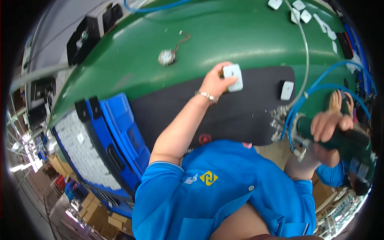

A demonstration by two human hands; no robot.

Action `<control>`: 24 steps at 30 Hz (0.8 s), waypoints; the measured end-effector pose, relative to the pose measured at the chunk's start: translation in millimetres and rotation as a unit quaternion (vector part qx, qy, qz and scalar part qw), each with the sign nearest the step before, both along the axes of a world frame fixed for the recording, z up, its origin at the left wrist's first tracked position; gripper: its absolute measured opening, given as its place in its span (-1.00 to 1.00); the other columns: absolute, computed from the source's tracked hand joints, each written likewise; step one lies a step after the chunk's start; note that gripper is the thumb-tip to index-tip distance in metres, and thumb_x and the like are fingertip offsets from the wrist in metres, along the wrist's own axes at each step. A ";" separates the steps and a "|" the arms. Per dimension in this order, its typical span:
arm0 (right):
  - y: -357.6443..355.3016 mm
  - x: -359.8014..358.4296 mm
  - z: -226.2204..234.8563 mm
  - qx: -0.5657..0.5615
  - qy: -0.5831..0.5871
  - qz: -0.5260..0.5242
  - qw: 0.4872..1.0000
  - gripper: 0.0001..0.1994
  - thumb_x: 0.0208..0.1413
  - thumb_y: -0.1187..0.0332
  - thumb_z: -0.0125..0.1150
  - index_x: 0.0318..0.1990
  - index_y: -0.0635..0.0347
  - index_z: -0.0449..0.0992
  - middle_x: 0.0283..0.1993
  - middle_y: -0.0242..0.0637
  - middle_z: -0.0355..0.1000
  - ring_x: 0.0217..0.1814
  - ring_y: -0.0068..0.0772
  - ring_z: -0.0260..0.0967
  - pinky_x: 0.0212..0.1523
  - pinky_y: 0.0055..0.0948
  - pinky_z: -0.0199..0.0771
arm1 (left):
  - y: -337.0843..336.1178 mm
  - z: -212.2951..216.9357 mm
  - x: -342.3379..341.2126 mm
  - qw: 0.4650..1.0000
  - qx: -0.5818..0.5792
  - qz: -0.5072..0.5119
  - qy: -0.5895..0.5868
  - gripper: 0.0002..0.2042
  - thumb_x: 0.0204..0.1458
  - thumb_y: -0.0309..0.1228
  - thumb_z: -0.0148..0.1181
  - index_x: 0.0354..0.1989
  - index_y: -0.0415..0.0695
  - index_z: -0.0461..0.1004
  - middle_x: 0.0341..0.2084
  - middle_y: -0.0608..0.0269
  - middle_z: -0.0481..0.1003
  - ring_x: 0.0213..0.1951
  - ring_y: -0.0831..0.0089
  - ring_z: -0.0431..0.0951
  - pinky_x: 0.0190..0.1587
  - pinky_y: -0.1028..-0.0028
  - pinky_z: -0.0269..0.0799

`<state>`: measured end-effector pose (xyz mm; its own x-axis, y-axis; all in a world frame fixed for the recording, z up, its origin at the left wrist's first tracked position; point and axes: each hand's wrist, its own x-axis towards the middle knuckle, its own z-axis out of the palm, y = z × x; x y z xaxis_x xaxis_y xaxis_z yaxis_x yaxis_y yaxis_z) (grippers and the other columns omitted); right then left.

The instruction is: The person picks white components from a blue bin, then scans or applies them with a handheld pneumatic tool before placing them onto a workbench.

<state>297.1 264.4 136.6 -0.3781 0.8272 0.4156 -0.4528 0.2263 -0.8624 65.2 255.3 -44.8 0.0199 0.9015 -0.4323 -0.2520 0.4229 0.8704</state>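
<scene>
My left hand (216,82) is closed around a small white rounded-rectangular case (233,78), holding it above the dark mat (248,108). Something yellowish-brown shows behind the case's edge, partly covered by my fingers. Over at the right, my right hand (330,128) is somewhat blurred, with its fingers curled at a dark green rounded body (352,144). What it grips there I cannot make out. Metal fittings (279,122) and blue hoses (320,80) are to the left of and above that hand. Another white case (287,91) with a dark side lies at the mat's right end.
A round part with red wires (167,57) lies on the green table (240,36). Several white cases (296,16) and pieces are at the far right. A blue crate (120,120) with a tray of white parts (82,140) stands left. A co-worker's hands (338,102) show at right.
</scene>
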 end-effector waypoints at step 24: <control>-110.6 -136.9 17.5 -0.006 0.073 0.152 0.986 -0.48 -0.12 0.13 -0.08 0.02 0.14 0.08 -0.43 -0.41 0.24 -0.50 -0.57 0.15 -0.47 -0.57 0.15 | -233.4 51.0 -49.2 0.997 -0.053 0.051 0.036 -0.67 -0.22 -0.53 0.13 -0.19 -0.13 0.34 -0.37 0.16 0.42 -0.36 0.46 0.43 -0.29 0.54 0.41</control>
